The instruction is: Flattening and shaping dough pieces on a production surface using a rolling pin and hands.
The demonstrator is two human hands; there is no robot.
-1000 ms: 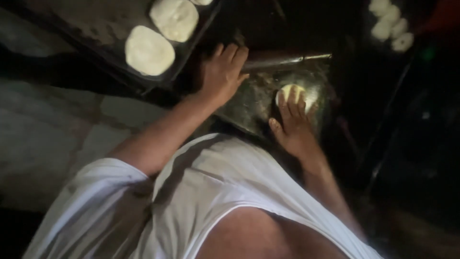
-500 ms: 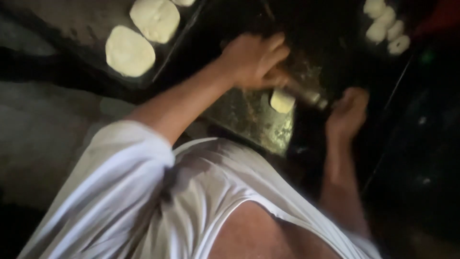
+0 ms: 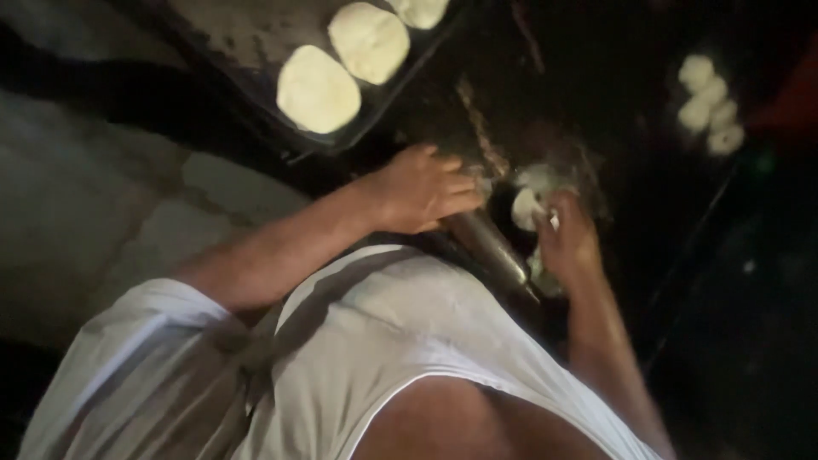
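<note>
The left hand (image 3: 423, 189) lies flat with fingers together, palm pressed on the upper end of a metal rolling pin (image 3: 487, 244), which slants from the hand toward five o'clock. Just at three o'clock of that hand, the right hand (image 3: 567, 238) curls its fingers around a small pale piece of dough (image 3: 526, 207), gripping it against the dark work surface (image 3: 588, 111). At eleven o'clock from the hands, well apart, a dark tray (image 3: 247, 51) carries flattened dough rounds (image 3: 318, 89). At two o'clock, far off, a cluster of small dough balls (image 3: 711, 102) sits in the gloom.
</note>
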